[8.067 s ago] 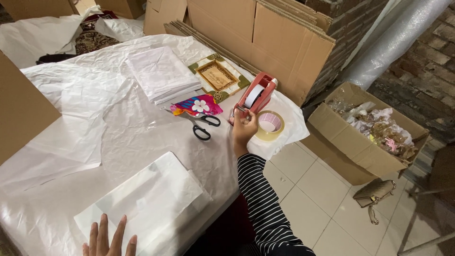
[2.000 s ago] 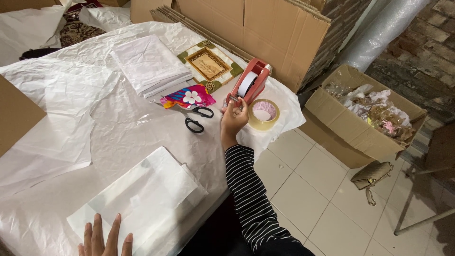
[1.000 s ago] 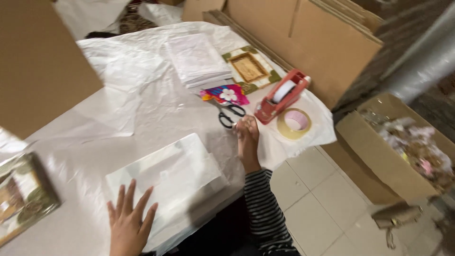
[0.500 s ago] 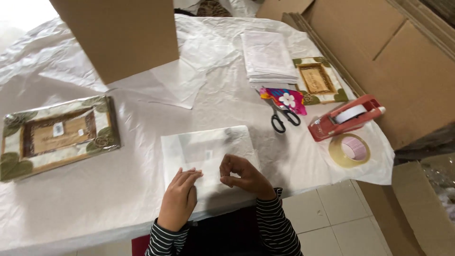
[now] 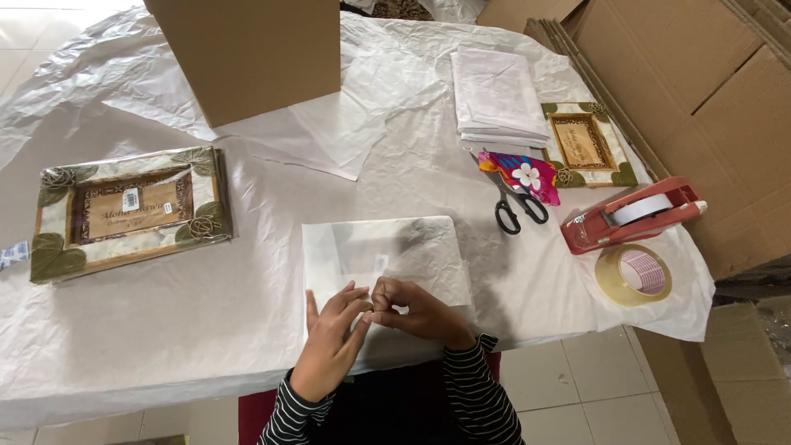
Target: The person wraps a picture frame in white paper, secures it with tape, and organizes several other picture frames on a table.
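Observation:
A flat parcel wrapped in white paper [image 5: 387, 255] lies on the table in front of me. My left hand [image 5: 329, 342] rests flat on its near edge, fingers spread. Beside it, touching, my right hand [image 5: 416, 309] pinches at that same near edge with bent fingers, apparently on a bit of tape or paper too small to make out. A large picture frame with green leaf decoration [image 5: 128, 210] lies to the left, well apart from both hands.
A red tape dispenser [image 5: 630, 218] and a tape roll [image 5: 633, 274] sit at the right. Black scissors [image 5: 515, 206], a bright floral item [image 5: 519, 175], a small leaf frame [image 5: 585, 147] and stacked white paper [image 5: 497, 97] lie beyond. A cardboard box [image 5: 247, 49] stands behind.
My view swung left from the tape dispenser to the wrapped parcel. My right hand left the tape roll area and joined my left hand at the parcel's near edge.

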